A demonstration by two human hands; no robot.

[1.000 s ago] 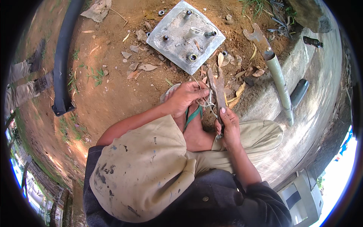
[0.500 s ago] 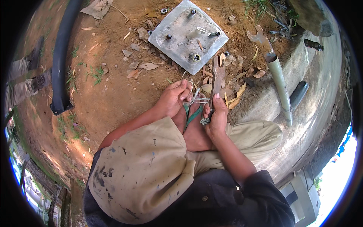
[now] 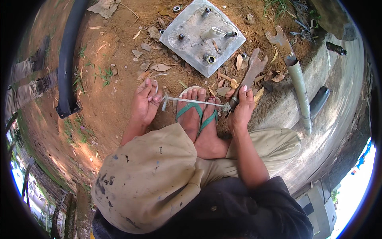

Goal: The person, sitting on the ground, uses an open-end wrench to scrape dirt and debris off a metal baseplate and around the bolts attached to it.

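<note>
One wrench partly behind right hand

On reddish soil, a square grey block is seen set cornerwise, studded with dark bolts around a pale stub; dry leaves are strewn nearby. At far left a black pole with a flanged end is noted. At right, a grey-green pipe is laid near a short dark cylinder.
</note>
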